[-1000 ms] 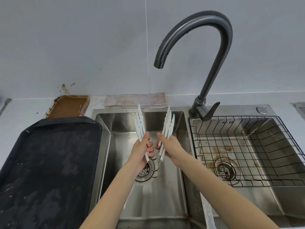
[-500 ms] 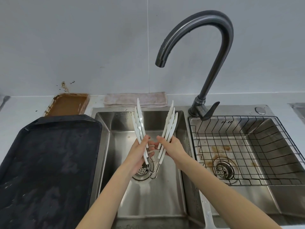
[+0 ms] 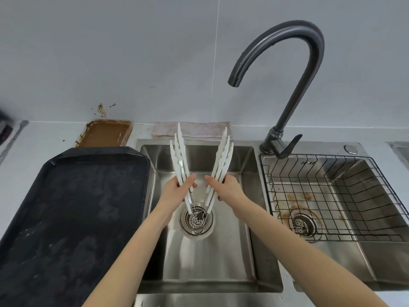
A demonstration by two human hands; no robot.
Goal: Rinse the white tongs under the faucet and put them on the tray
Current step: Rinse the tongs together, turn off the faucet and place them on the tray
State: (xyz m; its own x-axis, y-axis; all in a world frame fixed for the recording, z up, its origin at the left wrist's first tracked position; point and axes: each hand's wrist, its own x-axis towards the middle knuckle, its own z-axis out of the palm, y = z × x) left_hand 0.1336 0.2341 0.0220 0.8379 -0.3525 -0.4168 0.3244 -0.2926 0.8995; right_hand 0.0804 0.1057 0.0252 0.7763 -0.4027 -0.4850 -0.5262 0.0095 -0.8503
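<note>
Over the left sink basin (image 3: 243,251) I hold several white tongs (image 3: 180,151) spread in a V, tips pointing up and away, wire hinges down near the drain. My left hand (image 3: 177,191) grips the left arms and my right hand (image 3: 225,187) grips the right arms. The dark curved faucet (image 3: 294,69) arches above, its spout to the upper right of the tongs, with no water running. The large black tray (image 3: 73,218) lies on the counter left of the basin, with nothing on it.
A black wire basket (image 3: 332,196) sits in the right sink basin, over a stained floor. A rusty brown small tray (image 3: 106,132) and a folded cloth (image 3: 199,129) lie against the wall behind the sink. The faucet lever (image 3: 287,147) points right.
The tongs have spread wider apart, my hands moving away from each other. They also sit slightly higher over the drain than before.
</note>
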